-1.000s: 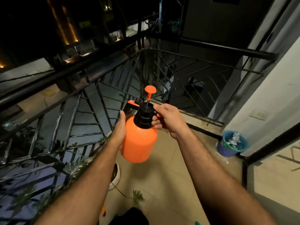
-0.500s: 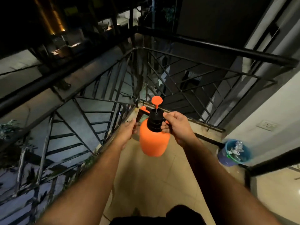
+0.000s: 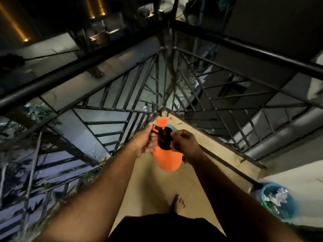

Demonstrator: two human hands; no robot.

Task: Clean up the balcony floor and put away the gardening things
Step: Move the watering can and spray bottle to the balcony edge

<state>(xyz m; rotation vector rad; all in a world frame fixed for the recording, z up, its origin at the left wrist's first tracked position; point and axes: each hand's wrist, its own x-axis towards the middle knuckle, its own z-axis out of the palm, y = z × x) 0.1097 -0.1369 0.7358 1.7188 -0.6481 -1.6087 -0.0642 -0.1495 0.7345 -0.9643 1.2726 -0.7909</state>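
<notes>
Bare foot (image 3: 178, 204) on tan floor tiles (image 3: 148, 186) at 6 o'clock, blue bucket (image 3: 286, 209) of crumpled scraps at 4 o'clock; orange pressure sprayer (image 3: 168, 158) held mid-air at centre, left hand (image 3: 146, 143) and right hand (image 3: 185, 144) both gripping its black cap (image 3: 164, 138); black railing (image 3: 201, 95) corner at 12 o'clock.

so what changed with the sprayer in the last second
The left hand moved from the side of the orange sprayer up to its black top, beside the right hand. The right hand kept gripping the top; the sprayer stayed off the floor.
</notes>
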